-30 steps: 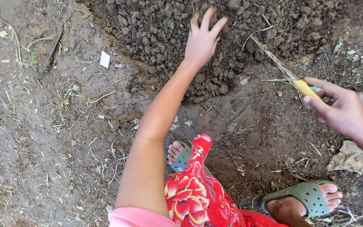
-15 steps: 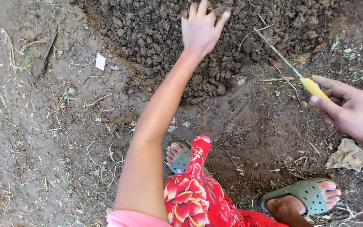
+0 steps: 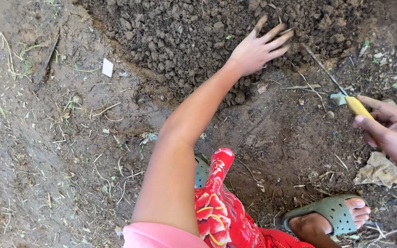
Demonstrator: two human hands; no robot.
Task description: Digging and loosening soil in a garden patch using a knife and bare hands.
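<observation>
Left hand (image 3: 256, 53), fingers spread, rakes the loose soil mound (image 3: 184, 32) upper centre; right hand (image 3: 394, 133) grips a yellow-handled tool (image 3: 345, 96), probably a knife, blade angled into soil for digging.

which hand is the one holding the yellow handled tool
The right hand, at the frame's right edge, grips the yellow-handled tool. The left hand holds nothing; its fingers are spread on the loose dark soil.
</observation>
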